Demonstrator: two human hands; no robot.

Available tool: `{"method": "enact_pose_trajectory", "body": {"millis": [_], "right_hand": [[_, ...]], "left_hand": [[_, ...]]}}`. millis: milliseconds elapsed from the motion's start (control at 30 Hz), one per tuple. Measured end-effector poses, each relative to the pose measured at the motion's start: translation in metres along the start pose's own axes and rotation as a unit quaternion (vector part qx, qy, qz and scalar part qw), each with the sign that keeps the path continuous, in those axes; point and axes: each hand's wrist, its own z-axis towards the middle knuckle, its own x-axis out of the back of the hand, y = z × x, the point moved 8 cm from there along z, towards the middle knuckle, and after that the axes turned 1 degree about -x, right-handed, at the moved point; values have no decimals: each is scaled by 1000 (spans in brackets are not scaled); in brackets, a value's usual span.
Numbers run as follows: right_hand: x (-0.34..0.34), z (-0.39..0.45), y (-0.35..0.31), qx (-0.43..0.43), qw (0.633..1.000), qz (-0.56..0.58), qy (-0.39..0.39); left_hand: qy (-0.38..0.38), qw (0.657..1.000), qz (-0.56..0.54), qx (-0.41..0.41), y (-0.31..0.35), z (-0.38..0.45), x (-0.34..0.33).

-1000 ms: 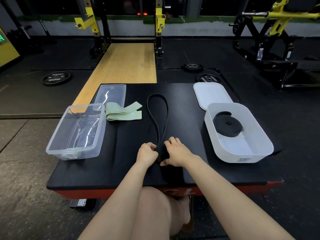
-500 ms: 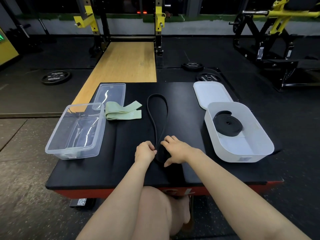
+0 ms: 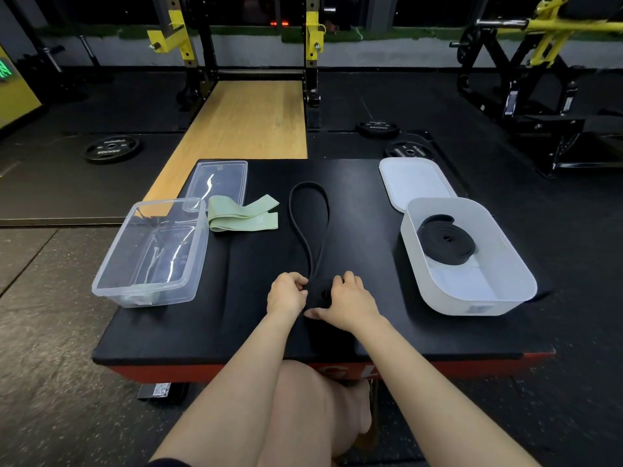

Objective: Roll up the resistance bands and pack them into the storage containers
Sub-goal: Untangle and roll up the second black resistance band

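Head view: both hands work at the near end of a black loop band (image 3: 308, 227) lying on a black padded platform (image 3: 202, 325). The left hand (image 3: 286, 293) has its fingers curled round the band's near end. The right hand (image 3: 347, 298) is curled over the same end, thumb stretched along the platform toward the left hand. The rolled part of the band between the two hands is black on black and mostly covered by the fingers; its number of turns cannot be made out. The unrolled loop runs from the hands toward the far edge of the platform.

Left of the loop lies a folded green band (image 3: 242, 215), with a partly legible "30" printed on it. Left of that stands a clear container (image 3: 151, 254); its contents are obscured by reflections. The clear lid (image 3: 219, 183) lies behind it, partly overlapped by the container.

Right of the loop, a white container (image 3: 472, 298) holds a coiled black band (image 3: 445, 239). The white lid (image 3: 414, 183) lies behind it, its near corner hidden by the container.
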Motion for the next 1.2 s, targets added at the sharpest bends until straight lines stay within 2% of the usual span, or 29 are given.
{"method": "enact_pose_trajectory", "body": {"millis": [100,200,400,667,867,1000,1200], "right_hand": [[-1,-4,-4,-8,998,-8,61],[-3,-2,-3,-2,997,11,72],[0,4,-7,43,999,-3,32],[0,12,-13,109,992,-49,-49],[0,16,-20,160,977,-99,-104],[0,18,-19,177,969,-117,-125],[1,17,-17,181,971,-108,-114]], "left_hand": [[5,1000,8,-3,1,2,-3],[-2,999,25,-25,6,4,-4],[-32,996,50,-70,11,0,-9],[-26,999,23,-42,8,-2,5],[-16,1000,13,9,-6,-1,9],[-16,999,22,28,-11,0,9],[-9,1000,9,9,-4,5,5]]}}
